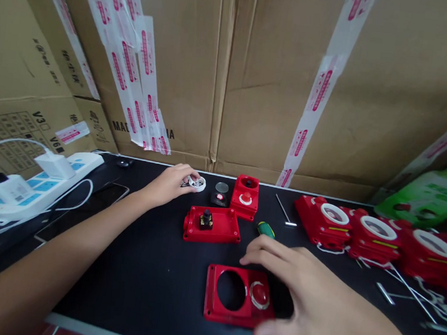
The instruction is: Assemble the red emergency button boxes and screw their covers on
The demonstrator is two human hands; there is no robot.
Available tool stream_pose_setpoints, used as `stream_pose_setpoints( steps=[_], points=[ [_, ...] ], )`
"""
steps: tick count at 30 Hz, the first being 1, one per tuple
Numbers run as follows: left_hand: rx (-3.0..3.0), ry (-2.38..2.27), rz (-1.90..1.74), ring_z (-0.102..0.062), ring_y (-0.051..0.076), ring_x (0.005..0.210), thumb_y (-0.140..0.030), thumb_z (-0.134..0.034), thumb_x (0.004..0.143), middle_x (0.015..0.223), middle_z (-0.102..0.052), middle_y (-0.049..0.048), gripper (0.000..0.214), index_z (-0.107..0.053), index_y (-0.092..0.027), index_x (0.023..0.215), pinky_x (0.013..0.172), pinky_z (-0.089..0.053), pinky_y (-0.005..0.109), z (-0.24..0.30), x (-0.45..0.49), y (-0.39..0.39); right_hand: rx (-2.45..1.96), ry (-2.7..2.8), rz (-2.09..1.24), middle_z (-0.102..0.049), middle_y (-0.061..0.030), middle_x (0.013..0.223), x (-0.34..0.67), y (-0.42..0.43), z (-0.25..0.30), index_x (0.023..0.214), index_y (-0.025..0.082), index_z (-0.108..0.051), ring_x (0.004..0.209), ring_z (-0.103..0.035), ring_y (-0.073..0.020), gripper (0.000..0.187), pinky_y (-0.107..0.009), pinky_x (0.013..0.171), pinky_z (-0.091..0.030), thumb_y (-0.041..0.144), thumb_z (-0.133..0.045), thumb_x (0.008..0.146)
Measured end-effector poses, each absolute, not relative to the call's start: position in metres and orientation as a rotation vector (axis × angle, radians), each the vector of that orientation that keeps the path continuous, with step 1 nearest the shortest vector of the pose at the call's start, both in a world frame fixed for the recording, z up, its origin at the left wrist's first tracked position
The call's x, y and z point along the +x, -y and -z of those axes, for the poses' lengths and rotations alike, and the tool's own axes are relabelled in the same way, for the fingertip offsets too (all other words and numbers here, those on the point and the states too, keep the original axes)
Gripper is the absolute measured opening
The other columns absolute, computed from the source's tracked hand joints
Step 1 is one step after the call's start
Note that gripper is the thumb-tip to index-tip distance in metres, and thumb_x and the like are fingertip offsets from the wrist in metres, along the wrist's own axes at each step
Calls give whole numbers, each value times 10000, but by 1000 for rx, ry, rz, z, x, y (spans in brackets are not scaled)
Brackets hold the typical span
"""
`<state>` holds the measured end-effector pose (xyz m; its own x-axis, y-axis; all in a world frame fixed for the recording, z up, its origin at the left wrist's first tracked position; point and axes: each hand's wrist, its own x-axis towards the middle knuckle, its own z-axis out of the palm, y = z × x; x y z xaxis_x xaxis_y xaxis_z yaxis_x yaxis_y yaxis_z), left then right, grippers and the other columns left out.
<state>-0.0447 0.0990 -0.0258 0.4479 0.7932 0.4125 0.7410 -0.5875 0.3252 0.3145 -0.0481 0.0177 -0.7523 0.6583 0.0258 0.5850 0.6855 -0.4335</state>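
My left hand (175,183) reaches to the back of the black table, fingers closed on a white ring (201,185) with black marks. My right hand (301,291) is open, thumb and fingers spread around the right end of a red cover (211,291). That cover has a large round hole and a red dome button (259,293); I cannot tell whether the thumb touches it. Behind it lies an open red housing (224,227) with a small black-and-brass part (206,220) inside. A green screwdriver handle (266,229) lies just beyond my right fingertips.
At the back are another red box (245,197), a clear disc (221,187) and a small black part (218,199). Several assembled red boxes (322,223) and small metal hammers (286,212) lie right. A power strip (42,183) with white cables and a phone (83,210) are left; cardboard (266,86) stands behind.
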Motion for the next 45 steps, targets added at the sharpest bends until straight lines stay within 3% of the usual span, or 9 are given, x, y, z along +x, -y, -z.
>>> stream_pose_setpoints(
  steps=[4, 12, 19, 23, 27, 31, 36, 40, 45],
  points=[
    [2523, -1409, -873, -621, 156, 802, -246, -685, 973, 1017, -710, 24, 165, -715, -214, 1132, 740, -488, 292, 1, -50, -81, -1079, 2814, -546, -673, -118, 1389, 311, 56, -15, 1475, 258, -598, 1023, -744, -339, 910, -458, 865, -558, 671, -873, 712],
    [2487, -1335, -661, -623, 144, 717, -227, -609, 934, 840, -718, 11, 190, -781, -201, 1012, 673, -457, 269, -17, -55, -64, -1087, 2723, -802, -693, -46, 1279, 304, 56, -23, 1308, 273, -700, 902, -724, -216, 604, -342, 830, -569, 314, -887, 735],
    [2492, -1327, -645, -639, 151, 727, -192, -589, 890, 858, -744, 25, 223, -784, -194, 999, 683, -456, 271, -10, -70, -73, -1155, 2591, -683, -696, -89, 1276, 293, 38, -35, 1440, 253, -614, 763, -674, -174, 607, -331, 726, -599, 382, -802, 878],
    [2487, -1304, -631, -638, 158, 732, -187, -604, 877, 869, -751, 23, 215, -787, -204, 989, 696, -454, 281, -5, -73, -77, -1130, 2607, -436, -678, -137, 1372, 278, 20, -46, 1507, 245, -570, 975, -726, -256, 666, -426, 914, -606, 443, -783, 908],
    [2457, -1279, -598, -655, 174, 777, -188, -594, 877, 916, -774, 30, 228, -796, -217, 978, 725, -460, 294, -3, -77, -82, -1075, 2533, -389, -706, -151, 1343, 256, 0, -47, 1648, 237, -380, 919, -744, -245, 767, -464, 920, -617, 444, -696, 980],
    [2387, -1277, -580, -672, 190, 829, -186, -559, 880, 953, -787, 35, 245, -790, -225, 949, 759, -472, 312, -8, -81, -82, -1008, 2758, -304, -590, -165, 1549, 239, -11, -39, 1613, 250, -472, 1328, -653, -337, 712, -517, 1085, -552, 409, -713, 962],
    [2290, -1161, -452, -675, 184, 848, -316, -641, 913, 1030, -791, 29, 202, -786, -245, 1035, 774, -492, 303, -19, -76, -70, -1083, 2829, -278, -605, -179, 1542, 233, -13, -38, 1599, 207, -493, 1347, -650, -364, 727, -540, 1086, -550, 396, -728, 938],
    [2215, -1066, -311, -673, 162, 783, -514, -844, 784, 1152, -758, 35, 548, -702, -250, 1242, 701, -495, 268, -22, -65, -59, -1110, 2831, -297, -669, -173, 1476, 229, -16, -40, 1565, 185, -524, 1252, -709, -346, 720, -503, 1044, -569, 409, -742, 916],
    [2162, -1057, -117, -681, 186, 713, -506, -961, 626, 904, -726, -4, 789, -626, -226, 1283, 640, -489, 265, -24, -50, -44, -1157, 2836, -321, -673, -166, 1473, 227, -12, -40, 1555, 168, -526, 1260, -702, -335, 799, -459, 1068, -550, 425, -815, 855]
  ],
)
